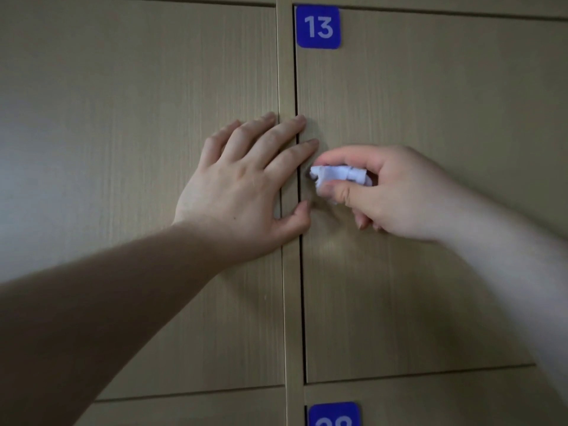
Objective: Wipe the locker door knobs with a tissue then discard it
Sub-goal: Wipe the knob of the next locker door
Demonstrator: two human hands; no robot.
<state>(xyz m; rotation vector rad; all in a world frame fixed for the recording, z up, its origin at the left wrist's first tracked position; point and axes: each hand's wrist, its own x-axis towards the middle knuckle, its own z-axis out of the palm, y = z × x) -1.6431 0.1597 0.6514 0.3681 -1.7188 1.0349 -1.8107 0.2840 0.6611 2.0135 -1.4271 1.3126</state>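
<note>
Our R hand pinches a crumpled white tissue betw. thumb & fingers, at the left edge of the locker door; the knob's hidden behind it. Just left, our L hand lies flat, fingers straight, across the divider strip. Blue plate, no. 13, sits at the door's top left.

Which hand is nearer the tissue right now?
Right. The right hand pinches the tissue; the left hand lies flat across the door gap just left of it, not holding it.
</note>
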